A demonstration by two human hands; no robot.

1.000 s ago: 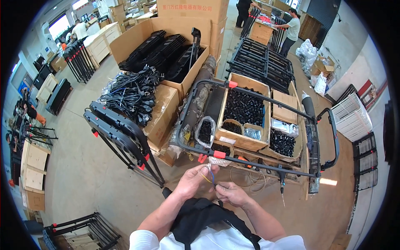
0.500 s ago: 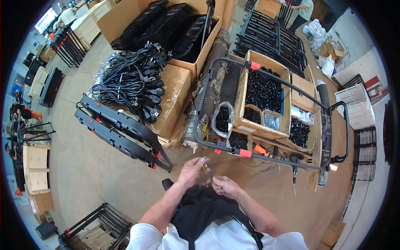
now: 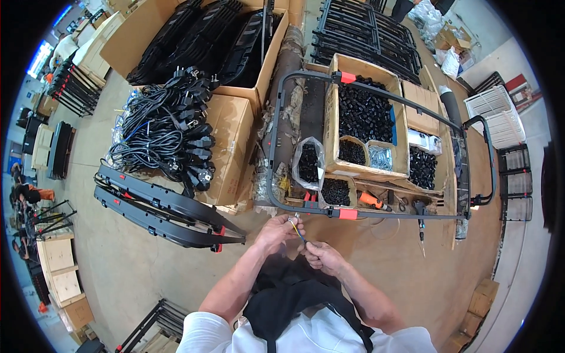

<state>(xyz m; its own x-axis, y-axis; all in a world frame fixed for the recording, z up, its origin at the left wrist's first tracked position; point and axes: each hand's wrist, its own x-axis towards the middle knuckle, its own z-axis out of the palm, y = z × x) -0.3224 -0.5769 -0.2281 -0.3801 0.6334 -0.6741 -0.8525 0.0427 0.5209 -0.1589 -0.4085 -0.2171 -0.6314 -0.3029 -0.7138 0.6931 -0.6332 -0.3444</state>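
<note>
The right hand [image 3: 323, 257] pinches a thin cable with yellow and blue wires [image 3: 298, 231]; the left hand's [image 3: 275, 233] fingertips close on its far end — so it spans between them. Beyond stands a black tubular frame with red clips [image 3: 272, 170], then an open tan box of small black parts [image 3: 365, 169].

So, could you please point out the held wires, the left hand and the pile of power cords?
Wires [image 3: 298, 230]: head view, on the coloured stretch.
Left hand [image 3: 276, 233]: head view, back of the hand.
Pile of power cords [image 3: 158, 130]: head view, coiled cables mid-pile.
</note>
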